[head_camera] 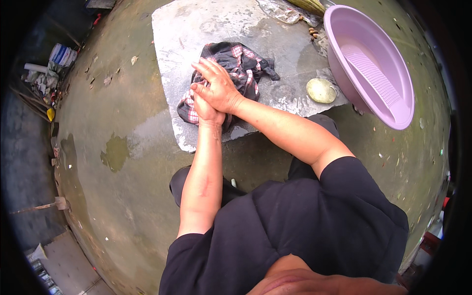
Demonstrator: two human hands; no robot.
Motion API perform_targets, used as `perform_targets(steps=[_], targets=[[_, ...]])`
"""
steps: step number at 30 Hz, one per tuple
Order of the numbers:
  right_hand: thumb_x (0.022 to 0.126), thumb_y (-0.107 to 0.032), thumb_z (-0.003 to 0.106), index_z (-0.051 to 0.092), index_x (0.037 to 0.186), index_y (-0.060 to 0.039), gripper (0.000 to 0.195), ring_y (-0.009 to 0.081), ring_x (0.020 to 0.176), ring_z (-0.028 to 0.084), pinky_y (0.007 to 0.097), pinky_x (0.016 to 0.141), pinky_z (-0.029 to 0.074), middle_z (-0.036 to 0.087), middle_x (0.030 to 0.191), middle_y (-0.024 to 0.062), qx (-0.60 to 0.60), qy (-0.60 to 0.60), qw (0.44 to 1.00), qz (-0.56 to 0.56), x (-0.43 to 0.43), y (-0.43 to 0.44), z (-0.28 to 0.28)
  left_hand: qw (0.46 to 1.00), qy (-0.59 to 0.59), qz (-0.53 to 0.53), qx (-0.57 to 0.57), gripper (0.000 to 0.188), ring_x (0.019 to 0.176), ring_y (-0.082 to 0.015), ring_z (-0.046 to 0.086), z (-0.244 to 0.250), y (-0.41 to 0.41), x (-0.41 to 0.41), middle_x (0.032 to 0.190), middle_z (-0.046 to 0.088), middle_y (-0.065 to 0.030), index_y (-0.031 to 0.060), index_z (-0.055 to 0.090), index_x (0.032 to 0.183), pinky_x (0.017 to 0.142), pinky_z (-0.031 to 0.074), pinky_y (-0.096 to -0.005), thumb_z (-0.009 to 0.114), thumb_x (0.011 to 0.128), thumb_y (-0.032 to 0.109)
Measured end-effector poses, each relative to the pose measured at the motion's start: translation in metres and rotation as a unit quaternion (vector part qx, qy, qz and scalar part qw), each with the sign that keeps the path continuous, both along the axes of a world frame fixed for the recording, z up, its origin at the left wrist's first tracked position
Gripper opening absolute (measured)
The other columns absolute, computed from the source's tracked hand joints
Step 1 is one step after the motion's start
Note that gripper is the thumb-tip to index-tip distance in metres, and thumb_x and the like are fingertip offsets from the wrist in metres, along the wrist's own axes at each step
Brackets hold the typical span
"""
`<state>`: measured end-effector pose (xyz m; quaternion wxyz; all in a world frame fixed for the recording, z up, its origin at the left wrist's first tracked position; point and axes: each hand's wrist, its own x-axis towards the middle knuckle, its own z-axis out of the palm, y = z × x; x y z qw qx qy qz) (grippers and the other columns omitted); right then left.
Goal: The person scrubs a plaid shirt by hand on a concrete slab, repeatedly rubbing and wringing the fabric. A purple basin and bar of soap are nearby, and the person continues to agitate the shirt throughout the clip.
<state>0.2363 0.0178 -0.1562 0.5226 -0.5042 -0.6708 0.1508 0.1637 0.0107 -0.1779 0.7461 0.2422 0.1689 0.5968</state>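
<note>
A bunched, dark plaid garment (243,70) with red and white checks lies wet-looking on a grey stone slab (291,48). My left hand (208,108) rests on the garment's near left part, its fingers hidden under my other hand. Across it lies my right hand (219,86), palm down, fingers stretched towards the upper left, the thumb a little apart. How firmly the left hand holds cloth cannot be seen. A round, pale yellow-green object (321,90) sits on the slab near its right edge.
A purple plastic basin (333,55) with a ribbed washboard part stands tilted right of the slab. Crumpled clear plastic (282,13) and small brown pieces (313,34) lie at the far edge. A white bucket (62,55) and a long-handled tool (61,203) are by the left wall.
</note>
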Motion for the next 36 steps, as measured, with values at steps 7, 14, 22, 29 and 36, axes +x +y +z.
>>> perform_targets(steps=[7, 14, 22, 29, 36], targets=[[0.082, -0.016, 0.049, 0.052, 0.119, -0.0004, 0.04, 0.0309, 0.12, 0.042, 0.0354, 0.102, 0.031, 0.046, 0.127, 0.0191, -0.07, 0.098, 0.987, 0.105, -0.01, -0.028, 0.007, 0.993, 0.045, 0.112, 0.017, 0.051, 0.131, -0.0243, 0.028, -0.018, 0.021, -0.02, 0.142, 0.029, -0.014, 0.0029, 0.026, 0.138, 0.108, 0.023, -0.0368, 0.025, 0.098, 0.034], [0.088, -0.019, 0.044, 0.056, 0.115, -0.0016, 0.035, 0.0341, 0.118, 0.043, 0.0389, 0.104, 0.029, 0.051, 0.122, 0.0216, -0.09, 0.117, 0.988, -0.041, 0.039, 0.039, -0.025, 0.998, 0.013, -0.009, -0.053, 0.044, 0.119, -0.0225, 0.041, -0.002, -0.018, 0.03, 0.13, 0.044, -0.0111, -0.0004, 0.04, 0.128, 0.103, 0.03, -0.0353, 0.032, 0.098, 0.031], [0.089, -0.021, 0.047, 0.054, 0.121, -0.0071, 0.036, 0.0319, 0.127, 0.033, 0.041, 0.106, 0.023, 0.039, 0.134, 0.0179, -0.02, 0.045, 0.995, 0.081, -0.022, -0.033, 0.0, 0.979, -0.201, -0.028, 0.012, 0.042, 0.117, -0.0184, 0.043, -0.022, 0.003, -0.009, 0.127, 0.046, -0.0088, 0.0062, 0.041, 0.13, 0.1, 0.031, -0.031, 0.034, 0.097, 0.032], [0.072, -0.063, 0.057, 0.037, 0.135, -0.0101, 0.084, 0.0351, 0.133, 0.022, 0.0502, 0.107, 0.016, 0.033, 0.139, 0.0193, -0.18, -0.174, 0.955, -0.156, 0.059, 0.048, -0.022, 0.81, 0.547, 0.139, 0.163, 0.05, 0.126, -0.022, 0.035, -0.007, 0.026, -0.029, 0.136, 0.037, -0.0178, -0.0018, 0.041, 0.129, 0.101, 0.031, -0.0321, 0.057, 0.085, 0.017], [0.059, -0.068, 0.064, 0.046, 0.127, -0.0042, 0.095, 0.0333, 0.134, 0.021, 0.0518, 0.105, 0.019, 0.033, 0.14, 0.0183, -0.427, -0.192, 0.869, -0.161, 0.087, 0.064, -0.036, 0.577, 0.807, 0.057, 0.111, 0.069, 0.129, -0.0334, 0.03, -0.056, -0.004, -0.075, 0.138, 0.034, -0.0199, 0.0062, 0.04, 0.131, 0.106, 0.017, -0.0499, 0.061, 0.074, 0.038]])
